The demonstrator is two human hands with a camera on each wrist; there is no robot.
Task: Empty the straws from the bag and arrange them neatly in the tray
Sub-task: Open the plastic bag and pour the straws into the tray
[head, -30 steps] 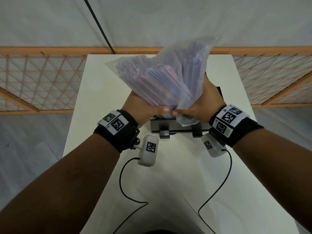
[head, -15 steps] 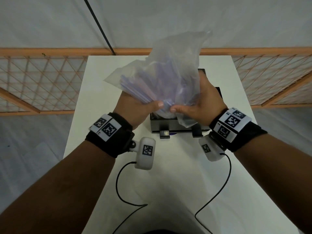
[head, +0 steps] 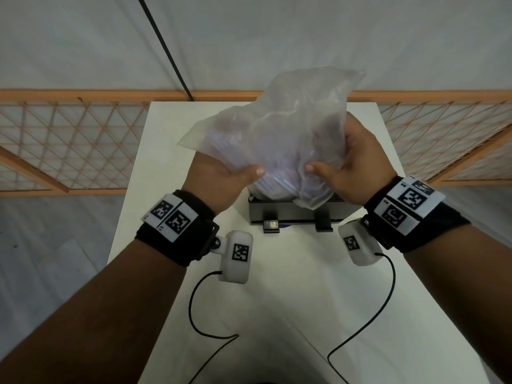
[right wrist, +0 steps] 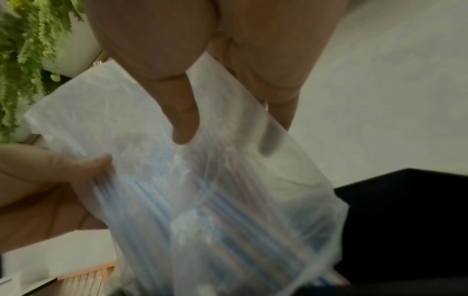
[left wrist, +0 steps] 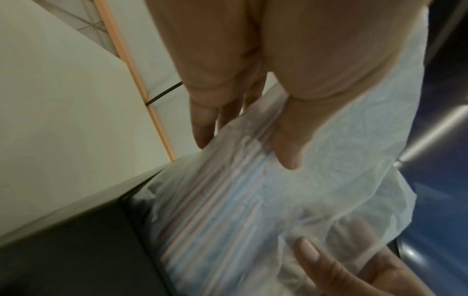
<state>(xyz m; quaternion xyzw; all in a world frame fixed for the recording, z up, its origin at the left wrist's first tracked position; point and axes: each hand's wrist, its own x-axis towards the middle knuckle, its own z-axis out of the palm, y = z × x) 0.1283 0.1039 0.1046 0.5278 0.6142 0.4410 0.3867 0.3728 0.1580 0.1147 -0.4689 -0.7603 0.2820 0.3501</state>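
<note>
A clear plastic bag (head: 279,134) full of blue and pink striped straws (head: 273,180) is held upside down over the black tray (head: 293,213), its mouth reaching into the tray. My left hand (head: 221,176) grips the bag's left side, thumb on the near face. My right hand (head: 352,164) grips the right side the same way. In the left wrist view the straws (left wrist: 222,200) slant down inside the bag (left wrist: 329,160) towards the tray (left wrist: 88,250). The right wrist view shows the bag (right wrist: 157,160), straws (right wrist: 202,230) and dark tray (right wrist: 405,230).
The tray stands mid-table on the white table (head: 277,314), with two black clips on its near wall. An orange lattice fence (head: 69,145) runs behind and beside the table. A green plant (right wrist: 27,50) shows in the right wrist view. Cables trail from the wrist cameras.
Both hands have drawn apart and lowered slightly. The straws have slid down towards the bag's mouth and the tray, leaving the upper part of the bag nearly hollow.
</note>
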